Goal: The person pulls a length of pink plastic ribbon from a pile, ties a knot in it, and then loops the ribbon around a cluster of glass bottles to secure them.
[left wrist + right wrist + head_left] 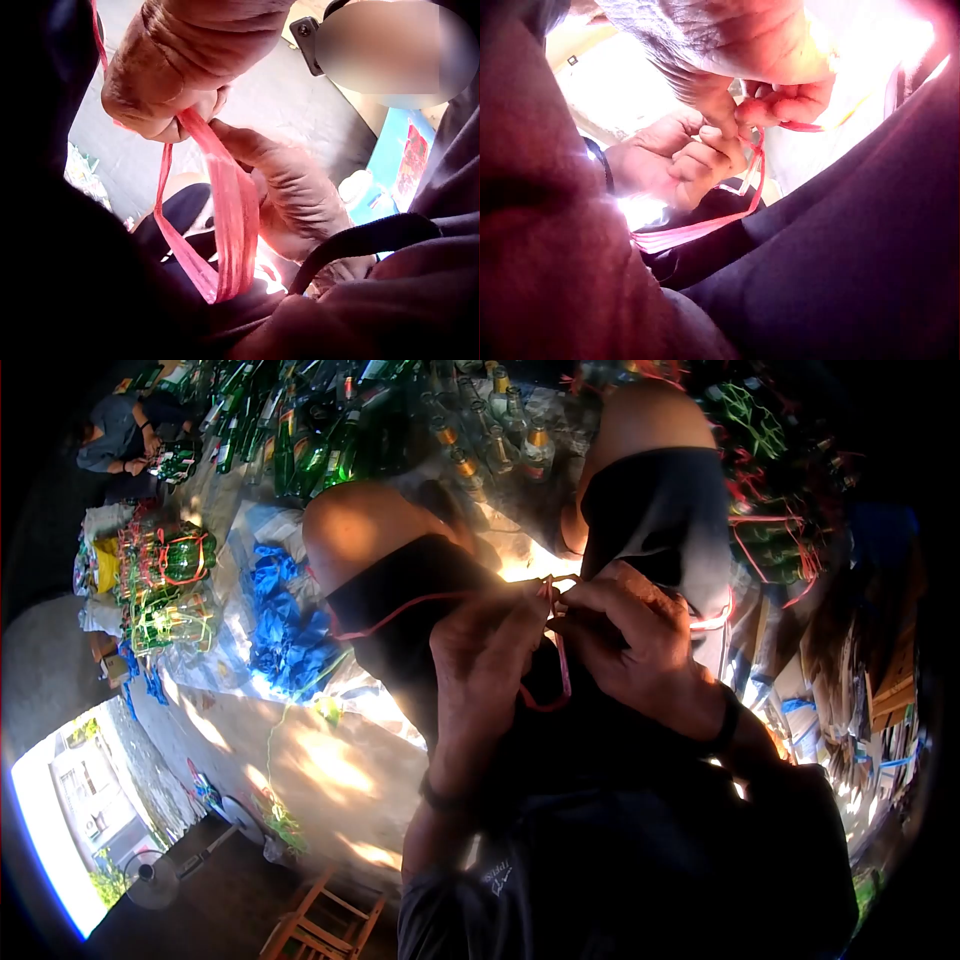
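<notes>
Both hands meet above the lap in the head view, fingertips close together on a ribbon of red-pink plastic twine [566, 672]. My left hand [478, 655] pinches the twine, its fingers curled in toward the other hand. From the opposite side my right hand [635, 635] also pinches it between thumb and bent fingers. Below the fingers a loop of flat twine [236, 217] hangs down in the left wrist view. The right wrist view shows a small twist of twine [756, 146] at the fingertips. Further strands lead out past each hand over the thighs.
Many green bottles [290, 445] lie beyond the knees, with clear bottles [515, 440] beside them. At left are tied bottle bundles [185, 555] and a crumpled blue plastic sheet [280, 615]. Another person [125, 440] sits far left. A wooden chair [320, 920] stands at the lower left.
</notes>
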The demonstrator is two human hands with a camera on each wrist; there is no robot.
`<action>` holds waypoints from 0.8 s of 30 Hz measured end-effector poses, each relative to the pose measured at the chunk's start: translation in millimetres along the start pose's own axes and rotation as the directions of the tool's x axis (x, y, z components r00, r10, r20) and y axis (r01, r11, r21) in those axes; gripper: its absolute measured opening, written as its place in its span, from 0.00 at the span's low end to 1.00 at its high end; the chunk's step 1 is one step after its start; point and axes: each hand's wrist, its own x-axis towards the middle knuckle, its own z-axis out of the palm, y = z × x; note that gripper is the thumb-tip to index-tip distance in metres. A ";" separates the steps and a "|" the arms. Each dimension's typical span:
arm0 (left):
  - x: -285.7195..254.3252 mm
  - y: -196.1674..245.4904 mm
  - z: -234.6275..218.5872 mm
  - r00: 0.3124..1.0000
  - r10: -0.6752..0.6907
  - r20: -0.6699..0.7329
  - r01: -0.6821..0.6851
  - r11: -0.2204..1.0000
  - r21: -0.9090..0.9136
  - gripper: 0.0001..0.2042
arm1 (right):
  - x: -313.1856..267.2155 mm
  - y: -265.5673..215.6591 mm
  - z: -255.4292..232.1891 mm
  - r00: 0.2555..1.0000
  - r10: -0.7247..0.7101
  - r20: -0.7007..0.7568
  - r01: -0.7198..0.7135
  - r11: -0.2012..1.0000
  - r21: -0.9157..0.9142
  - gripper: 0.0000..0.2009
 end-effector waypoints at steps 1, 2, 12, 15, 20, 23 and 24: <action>-0.7 0.5 0.4 1.000 -0.004 -0.005 0.004 1.000 -0.013 0.08 | -0.8 -0.7 0.7 0.999 0.038 -0.007 -0.038 0.999 0.022 0.15; -1.2 0.2 1.7 1.000 -0.003 -0.006 0.003 1.000 -0.013 0.08 | 3.1 -3.0 -1.0 0.999 0.012 -0.043 -0.012 1.000 0.008 0.13; -1.6 -8.4 12.6 0.956 0.275 0.105 -0.283 0.956 0.079 0.09 | -2.6 5.9 5.8 0.986 0.135 -0.093 -0.100 0.947 0.305 0.17; -1.5 -9.2 20.3 0.962 0.260 0.089 -0.268 0.959 0.096 0.09 | -8.8 6.6 4.8 0.976 0.200 -0.083 -0.149 0.898 0.413 0.17; -1.8 -10.1 22.2 0.940 0.326 0.098 -0.332 0.942 0.052 0.10 | -4.4 4.6 -1.4 0.971 0.233 -0.059 -0.206 0.933 0.294 0.17; -7.5 -1.7 23.6 0.977 0.188 0.096 -0.192 0.981 0.035 0.10 | -0.9 2.2 5.2 0.984 0.053 -0.170 -0.019 0.980 0.200 0.16; -8.3 -0.3 24.4 0.988 0.138 0.065 -0.139 0.990 0.015 0.10 | -0.2 1.4 4.9 0.986 0.031 -0.165 0.001 0.982 0.188 0.15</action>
